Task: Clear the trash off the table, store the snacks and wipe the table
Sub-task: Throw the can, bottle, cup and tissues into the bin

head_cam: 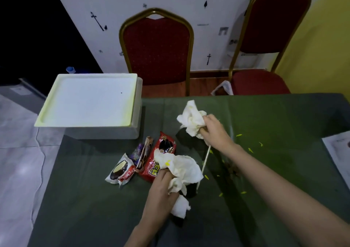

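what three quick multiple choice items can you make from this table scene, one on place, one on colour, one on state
1. Where is the white lidded box?
A. far left of the table
B. on a chair
C. on the floor

2. What colour is the tablecloth?
A. red
B. dark green
C. white

3. What is the right hand doing?
A. resting flat
B. gripping a crumpled tissue
C. holding a snack packet

Answers: 1 A, it stands at the table's far left corner. 2 B, the cloth is green throughout. 3 B, the fingers close around white tissue.
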{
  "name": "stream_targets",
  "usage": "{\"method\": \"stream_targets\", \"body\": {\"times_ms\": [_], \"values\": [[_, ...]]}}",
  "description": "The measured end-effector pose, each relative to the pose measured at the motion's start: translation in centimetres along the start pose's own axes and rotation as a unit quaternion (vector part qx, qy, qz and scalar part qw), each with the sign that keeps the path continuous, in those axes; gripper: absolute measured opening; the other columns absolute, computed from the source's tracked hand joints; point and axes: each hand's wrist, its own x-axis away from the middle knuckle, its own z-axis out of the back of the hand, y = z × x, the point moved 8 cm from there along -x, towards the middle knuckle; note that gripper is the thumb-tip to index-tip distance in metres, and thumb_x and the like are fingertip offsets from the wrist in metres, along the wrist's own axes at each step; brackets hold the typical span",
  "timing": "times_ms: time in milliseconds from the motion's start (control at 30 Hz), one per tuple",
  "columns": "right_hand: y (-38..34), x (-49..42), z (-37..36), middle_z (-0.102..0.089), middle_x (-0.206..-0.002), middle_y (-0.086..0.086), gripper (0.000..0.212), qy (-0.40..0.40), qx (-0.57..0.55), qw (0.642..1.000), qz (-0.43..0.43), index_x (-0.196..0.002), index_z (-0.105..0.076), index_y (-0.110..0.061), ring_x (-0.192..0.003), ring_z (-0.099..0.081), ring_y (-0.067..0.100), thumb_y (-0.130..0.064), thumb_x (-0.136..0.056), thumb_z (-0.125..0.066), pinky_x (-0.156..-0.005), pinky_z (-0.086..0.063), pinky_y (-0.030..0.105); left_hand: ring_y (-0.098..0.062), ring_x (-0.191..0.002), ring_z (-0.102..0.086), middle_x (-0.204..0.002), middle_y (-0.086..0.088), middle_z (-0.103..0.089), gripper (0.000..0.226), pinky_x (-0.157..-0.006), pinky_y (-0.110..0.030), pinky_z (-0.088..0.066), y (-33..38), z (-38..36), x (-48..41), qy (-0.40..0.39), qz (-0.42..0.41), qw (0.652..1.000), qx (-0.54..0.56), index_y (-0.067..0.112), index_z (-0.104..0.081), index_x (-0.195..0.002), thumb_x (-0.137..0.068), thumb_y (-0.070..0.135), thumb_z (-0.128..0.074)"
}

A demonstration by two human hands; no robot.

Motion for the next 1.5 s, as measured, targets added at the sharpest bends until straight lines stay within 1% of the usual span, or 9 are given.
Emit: {"method": "stream_targets", "body": {"times_ms": [167,367,500,600,700,900,1267,1400,1500], "values": [[2.9,3.0,-0.9,-0.054,-0.101,0.008,0.019,-0.018,-0.021,0.997,-0.072,-0.101,-0.056,-0.013,-0.088,-0.054,0.025,-0.019,-0.083,-0.052,-0.074,-0.046,0.039,0.001,-0.111,-0.048,-0.113,0.022,-0.047,0.041,-0.087,-0.009,-0.037,0.5,-0.6,-0.1,-0.009,-0.003,1.000,0.011,0.033,-0.051,-0.107,-0.074,0.010,-0.059],[0.6,4.3,2.9,-0.054,-0.094,0.011,0.017,0.114,-0.209,0.971,-0.016,-0.102,-0.059,-0.007,-0.082,-0.052,0.020,-0.002,-0.085,-0.056,-0.072,-0.042,0.032,0.002,-0.116,-0.046,-0.121,0.022,-0.047,0.047,-0.092,-0.014,-0.040,-0.3,-1.0,0.7,-0.031,-0.017,0.999,-0.012,0.031,-0.051,-0.117,-0.077,0.010,-0.061],[-0.8,4.7,3.2,-0.052,-0.101,0.007,0.031,-0.009,-0.027,0.992,0.120,-0.113,-0.060,-0.009,-0.093,-0.052,0.017,0.001,-0.083,-0.057,-0.081,-0.041,0.029,0.002,-0.106,-0.049,-0.109,0.023,-0.048,0.033,-0.084,-0.011,-0.039,-0.1,-0.5,0.9,-0.037,-0.014,0.999,-0.008,0.036,-0.050,-0.101,-0.073,0.019,-0.053],[0.4,7.3,1.1,-0.058,-0.121,0.009,0.042,-0.128,0.161,0.954,0.216,-0.124,-0.058,-0.016,-0.113,-0.053,0.025,-0.005,-0.083,-0.060,-0.095,-0.040,0.035,0.002,-0.109,-0.048,-0.111,0.022,-0.046,0.034,-0.087,-0.013,-0.040,-0.2,-0.5,0.7,-0.040,-0.026,0.999,-0.018,0.026,-0.052,-0.105,-0.072,0.018,-0.052],[3.2,9.9,-1.7,-0.053,-0.127,0.006,0.039,-0.231,0.265,0.912,0.209,-0.127,-0.053,-0.022,-0.116,-0.049,0.025,-0.015,-0.089,-0.051,-0.098,-0.036,0.036,0.001,-0.102,-0.048,-0.106,0.026,-0.044,0.034,-0.082,-0.015,-0.041,-0.3,-0.6,0.6,-0.037,-0.025,0.999,-0.021,0.029,-0.049,-0.096,-0.071,0.007,-0.057],[4.1,11.0,-2.7,-0.056,-0.111,0.005,0.030,-0.169,0.307,0.910,0.224,-0.111,-0.054,-0.020,-0.106,-0.052,0.024,-0.007,-0.084,-0.052,-0.092,-0.038,0.034,0.001,-0.099,-0.049,-0.102,0.017,-0.048,0.032,-0.080,-0.015,-0.043,-0.6,-1.5,0.7,-0.048,-0.009,0.999,-0.025,0.023,-0.052,-0.097,-0.071,0.004,-0.058],[2.4,11.1,-4.5,-0.056,-0.118,0.011,0.031,-0.165,0.363,0.883,0.247,-0.113,-0.053,-0.016,-0.112,-0.051,0.029,-0.004,-0.085,-0.051,-0.097,-0.040,0.041,0.002,-0.103,-0.049,-0.106,0.018,-0.049,0.037,-0.082,-0.012,-0.041,-1.4,-0.5,0.8,-0.048,0.009,0.998,-0.030,0.023,-0.053,-0.102,-0.072,0.003,-0.060],[2.5,11.3,-4.0,-0.065,-0.101,0.007,0.032,-0.151,0.399,0.867,0.256,-0.102,-0.058,-0.016,-0.095,-0.061,0.026,-0.007,-0.073,-0.066,-0.082,-0.051,0.038,-0.001,-0.102,-0.050,-0.106,0.016,-0.049,0.036,-0.084,-0.022,-0.046,-1.4,-0.7,0.5,-0.045,0.000,0.999,-0.024,0.021,-0.053,-0.104,-0.073,0.004,-0.061],[1.7,10.9,-3.9,-0.063,-0.097,0.005,0.034,-0.126,0.396,0.872,0.258,-0.102,-0.058,-0.018,-0.090,-0.060,0.025,-0.008,-0.071,-0.068,-0.078,-0.052,0.037,-0.001,-0.097,-0.051,-0.102,0.019,-0.051,0.040,-0.080,-0.015,-0.042,-0.4,0.9,-0.7,0.004,-0.006,1.000,-0.010,0.028,-0.052,-0.100,-0.073,0.000,-0.062]]}}
